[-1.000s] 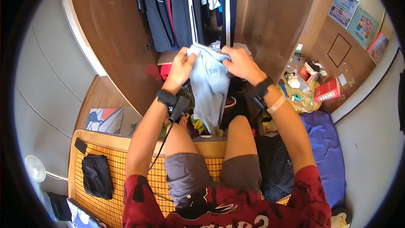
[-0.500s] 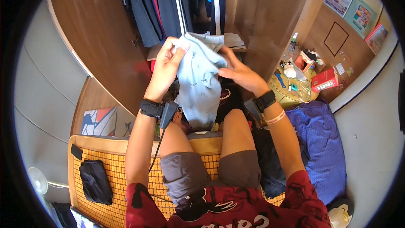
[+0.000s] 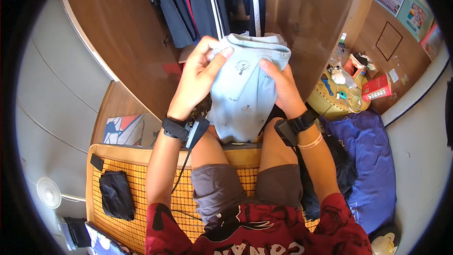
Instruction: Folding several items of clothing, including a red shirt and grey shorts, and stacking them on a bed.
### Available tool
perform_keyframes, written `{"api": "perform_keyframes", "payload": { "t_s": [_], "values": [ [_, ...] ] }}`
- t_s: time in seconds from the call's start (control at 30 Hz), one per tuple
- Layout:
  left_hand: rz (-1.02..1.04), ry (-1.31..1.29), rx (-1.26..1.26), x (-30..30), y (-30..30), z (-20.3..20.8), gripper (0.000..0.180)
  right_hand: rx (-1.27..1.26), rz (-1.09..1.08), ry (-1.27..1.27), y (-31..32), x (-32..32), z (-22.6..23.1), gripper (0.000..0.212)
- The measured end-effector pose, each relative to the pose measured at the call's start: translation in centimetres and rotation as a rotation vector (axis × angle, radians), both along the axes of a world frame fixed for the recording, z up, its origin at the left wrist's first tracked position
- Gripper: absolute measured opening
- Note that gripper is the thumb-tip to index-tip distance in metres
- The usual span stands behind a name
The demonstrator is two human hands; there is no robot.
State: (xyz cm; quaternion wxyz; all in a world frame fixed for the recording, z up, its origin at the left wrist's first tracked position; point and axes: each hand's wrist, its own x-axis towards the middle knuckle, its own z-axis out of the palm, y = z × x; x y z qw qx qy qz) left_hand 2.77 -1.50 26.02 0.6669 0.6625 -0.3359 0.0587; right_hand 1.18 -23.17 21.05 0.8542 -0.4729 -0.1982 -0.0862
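A light blue garment [image 3: 243,97] with small dark line drawings hangs from my two hands, above my knees. A seamed band runs along its top edge, but its exact kind is unclear. Its top left corner is pinched by my left hand [image 3: 200,68], thumb lying on the front. At the right side my right hand [image 3: 285,85] grips it the same way, fingers mostly hidden behind the cloth. The lower part of the garment droops freely between my thighs.
Ahead, an open wardrobe [image 3: 314,19] holds hanging dark clothes [image 3: 193,0]. I sit on a beaded mat [image 3: 155,184]; folded black cloth [image 3: 116,196] lies left. Right are a blue fabric bundle [image 3: 368,165] and a round yellow stool [image 3: 325,101] crowded with small items.
The garment has spread wider and turned flatter, its printed front facing up. My right hand has shifted to its right side, thumb now on the front. The view has swung slightly left.
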Motion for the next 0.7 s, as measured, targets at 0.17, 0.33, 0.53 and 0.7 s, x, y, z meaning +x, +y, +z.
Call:
{"api": "perform_keyframes", "payload": {
  "t_s": [0.17,0.33,0.53,0.7],
  "values": [
    [-0.041,0.043,-0.093,-0.7,0.7,-0.7,0.010,-0.116,-0.069,-0.076,-0.9,-0.7,1.5,0.031],
    [-0.081,0.063,-0.141,-2.6,-0.7,-1.3,0.036,-0.155,-0.211,-0.115,-0.7,-1.1,1.4,0.026],
    [-0.139,0.154,-0.001,-2.8,-1.0,-2.4,0.035,-0.279,-0.245,-0.138,-0.5,-2.2,1.2,0.024],
    [-0.183,0.044,0.204,-3.3,0.4,-0.9,0.036,-0.372,0.065,-0.194,-1.7,-2.0,0.8,0.057]
  ]
}}
